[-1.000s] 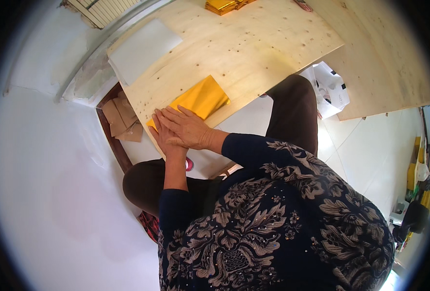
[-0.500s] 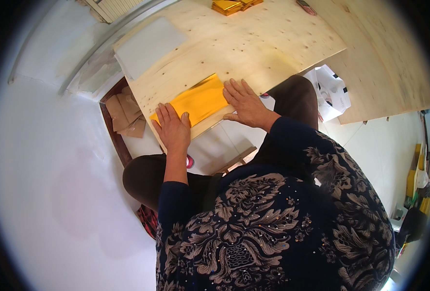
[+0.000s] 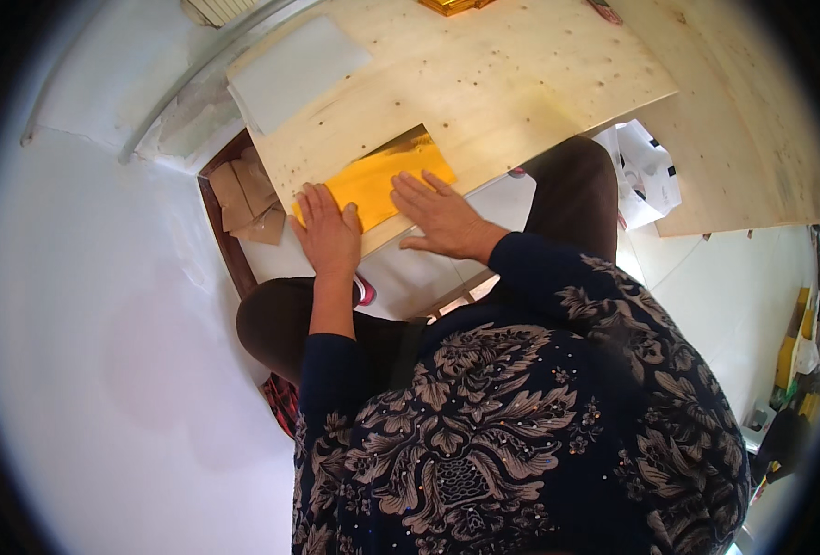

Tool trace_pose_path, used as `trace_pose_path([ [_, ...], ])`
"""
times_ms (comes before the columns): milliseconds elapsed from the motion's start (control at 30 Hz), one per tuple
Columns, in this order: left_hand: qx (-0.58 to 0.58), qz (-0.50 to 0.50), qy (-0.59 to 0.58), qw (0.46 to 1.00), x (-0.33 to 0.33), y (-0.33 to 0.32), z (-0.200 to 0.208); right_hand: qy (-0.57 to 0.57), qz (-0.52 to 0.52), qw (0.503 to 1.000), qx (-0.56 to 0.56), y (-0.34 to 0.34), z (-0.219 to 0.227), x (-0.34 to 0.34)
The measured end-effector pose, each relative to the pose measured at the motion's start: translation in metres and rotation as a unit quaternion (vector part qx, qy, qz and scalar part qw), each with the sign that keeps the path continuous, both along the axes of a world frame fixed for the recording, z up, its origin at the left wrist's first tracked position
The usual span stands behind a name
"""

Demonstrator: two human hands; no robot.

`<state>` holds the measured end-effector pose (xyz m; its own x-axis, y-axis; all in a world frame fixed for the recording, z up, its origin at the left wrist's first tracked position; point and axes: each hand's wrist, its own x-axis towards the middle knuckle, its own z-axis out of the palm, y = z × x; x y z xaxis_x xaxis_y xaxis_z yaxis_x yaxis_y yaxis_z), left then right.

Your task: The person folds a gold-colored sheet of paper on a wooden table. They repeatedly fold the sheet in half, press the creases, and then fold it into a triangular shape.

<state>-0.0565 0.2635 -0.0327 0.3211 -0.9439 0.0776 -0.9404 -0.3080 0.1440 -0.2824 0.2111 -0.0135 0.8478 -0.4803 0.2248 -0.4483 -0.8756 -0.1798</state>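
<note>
A long sheet of shiny gold-yellow paper (image 3: 373, 188) lies along the near edge of the wooden table, with a darker strip showing at its far edge. Flat on its left end rests my left hand (image 3: 329, 231), fingers stretched out and pressed to the paper. My right hand (image 3: 442, 217) lies with spread fingers on the near right part of the sheet, its palm and thumb hanging over the table's front edge. Neither hand grasps anything.
The plywood table (image 3: 521, 102) carries a pale grey sheet (image 3: 301, 69) at far left, a stack of gold paper (image 3: 452, 6) at the back and a small red object (image 3: 604, 11). Brown cardboard pieces (image 3: 246, 199) sit at left below it; a white bag (image 3: 644, 174) is at right.
My right hand has slid left from the paper's right end toward its middle. The left hand stays on the left end. The view has shifted slightly.
</note>
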Motion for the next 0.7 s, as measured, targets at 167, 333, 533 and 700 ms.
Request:
trace_pose_path([
  [167, -0.038, 0.093, -0.066, 0.993, 0.008, 0.008, 0.021, 0.011, -0.006, 1.0, -0.005, -0.004, 0.0, -0.018],
  [333, -0.04, -0.238, 0.046, 0.969, -0.066, 0.036, 0.015, 0.008, -0.017, 1.0, -0.003, -0.002, 0.004, -0.017],
  [533, -0.022, -0.148, -0.007, 0.989, -0.059, 0.055, 0.02, 0.003, -0.004, 1.0, -0.015, -0.004, 0.002, -0.018],
  [700, 0.022, -0.107, -0.027, 0.994, -0.036, 0.076, 0.027, 0.018, -0.023, 0.999, -0.031, 0.004, 0.007, -0.028],
])
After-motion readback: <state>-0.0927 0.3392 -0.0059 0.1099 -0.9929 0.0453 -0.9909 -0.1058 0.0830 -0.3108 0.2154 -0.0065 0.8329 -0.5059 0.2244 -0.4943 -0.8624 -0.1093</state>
